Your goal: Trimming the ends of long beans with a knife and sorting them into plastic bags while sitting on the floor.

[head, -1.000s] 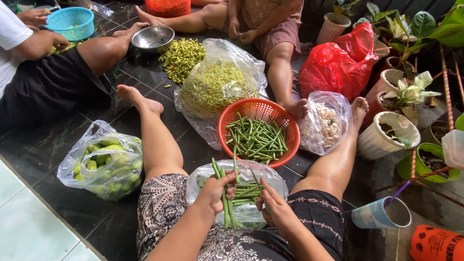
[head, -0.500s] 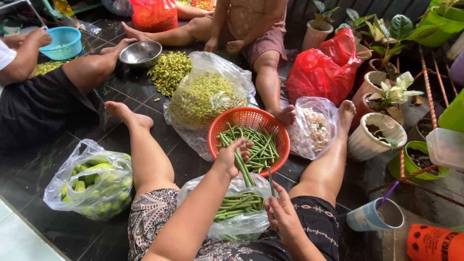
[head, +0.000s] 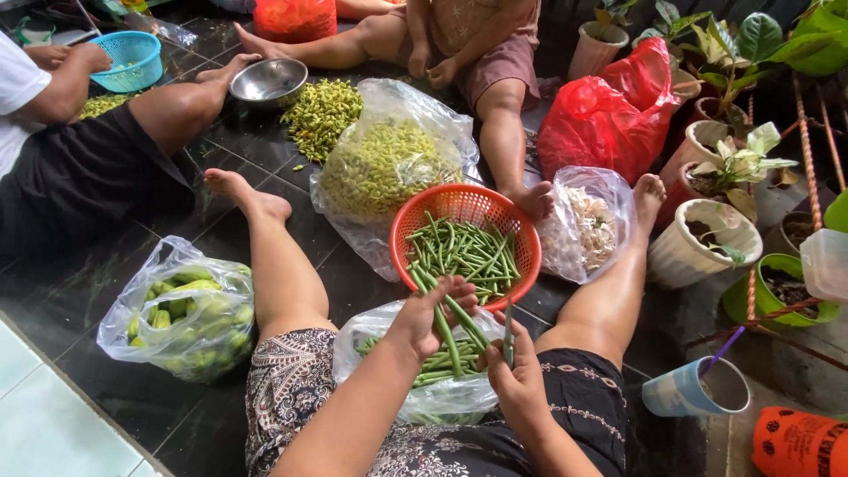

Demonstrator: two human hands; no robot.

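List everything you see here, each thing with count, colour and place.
Round orange plastic basket of green beans: one, centre floor.
Clear plastic bags: four; green beans on lap, green vegetables left, yellow-green pods centre, pale pieces right.
Red plastic bag: one, upper right.
Round steel bowl: one, top.
Blue plastic basket: one, top left.
Pale plant pots: several, right.
Left hand: holds bean bunch.
Right hand: holds one bean.

Green beans [head: 464,252] in orange basket [head: 415,221], red bag [head: 609,124], blue basket [head: 132,55], black floor [head: 79,300].
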